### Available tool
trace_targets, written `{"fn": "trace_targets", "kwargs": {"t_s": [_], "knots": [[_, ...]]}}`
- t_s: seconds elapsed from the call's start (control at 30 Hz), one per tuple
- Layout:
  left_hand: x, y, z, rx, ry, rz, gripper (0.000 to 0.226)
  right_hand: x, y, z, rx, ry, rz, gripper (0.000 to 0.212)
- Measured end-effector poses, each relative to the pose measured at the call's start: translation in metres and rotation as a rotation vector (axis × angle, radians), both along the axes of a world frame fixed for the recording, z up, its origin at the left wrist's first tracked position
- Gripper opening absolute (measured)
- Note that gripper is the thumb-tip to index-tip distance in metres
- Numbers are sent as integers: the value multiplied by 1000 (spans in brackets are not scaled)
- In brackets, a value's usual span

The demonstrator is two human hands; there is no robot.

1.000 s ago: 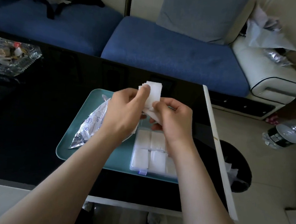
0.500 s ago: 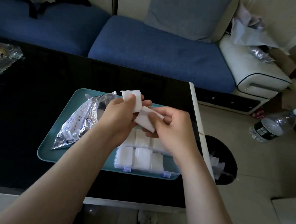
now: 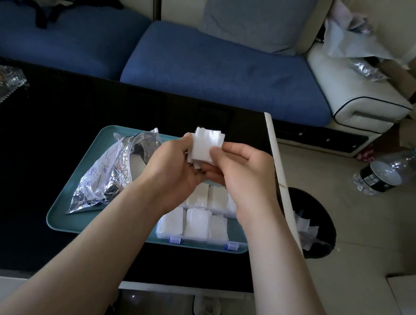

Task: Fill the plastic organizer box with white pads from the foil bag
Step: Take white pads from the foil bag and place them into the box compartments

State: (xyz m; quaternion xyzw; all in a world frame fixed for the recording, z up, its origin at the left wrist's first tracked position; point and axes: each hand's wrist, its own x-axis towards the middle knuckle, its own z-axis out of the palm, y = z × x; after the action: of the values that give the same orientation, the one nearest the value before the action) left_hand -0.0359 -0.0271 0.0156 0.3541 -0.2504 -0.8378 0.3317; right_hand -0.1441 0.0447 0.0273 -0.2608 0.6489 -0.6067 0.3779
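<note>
A small stack of white pads point(image 3: 206, 143) is held upright above the tray, pinched between my left hand point(image 3: 170, 165) and my right hand point(image 3: 243, 172). Below my hands lies the clear plastic organizer box point(image 3: 196, 239) with blue clasps, its visible compartments holding white pads point(image 3: 196, 221). The crumpled foil bag point(image 3: 107, 175) lies open on the left half of the teal tray point(image 3: 60, 216). My wrists hide the box's far compartments.
The tray sits on a black glossy table point(image 3: 29, 169) with a white right edge. A glass ashtray point(image 3: 0, 86) stands at far left. A black bin point(image 3: 321, 214) with white scraps and a plastic bottle point(image 3: 388, 175) are on the floor at right. A blue sofa point(image 3: 208, 66) lies behind.
The pads that my hands held apart and angled are now gathered into one upright stack between both hands. The view has shifted, with tray and box lower in the picture.
</note>
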Motion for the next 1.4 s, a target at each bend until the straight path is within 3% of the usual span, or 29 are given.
{"fn": "trace_targets", "kwargs": {"t_s": [0.2, 0.33, 0.57, 0.93, 1.23, 1.4], "knots": [[-1, -1, -3, -91, -53, -52, 42, -5, 0, -10, 44, 303, -36, 14], [-2, 3, -3, -306, -175, -155, 37, -7, -1, -15, 83, 557, -30, 19], [0, -5, -18, -455, -355, -147, 28, -12, -1, -20, 65, 518, -5, 12], [3, -12, -14, -236, -191, -101, 32, -19, -2, -19, 74, 391, -89, 7], [0, -14, -18, -220, -224, 14, 33, -24, 0, -8, 82, 76, -77, 13], [-2, -9, -13, -151, -175, -64, 33, -21, -2, -9, 39, 148, -19, 16]]}}
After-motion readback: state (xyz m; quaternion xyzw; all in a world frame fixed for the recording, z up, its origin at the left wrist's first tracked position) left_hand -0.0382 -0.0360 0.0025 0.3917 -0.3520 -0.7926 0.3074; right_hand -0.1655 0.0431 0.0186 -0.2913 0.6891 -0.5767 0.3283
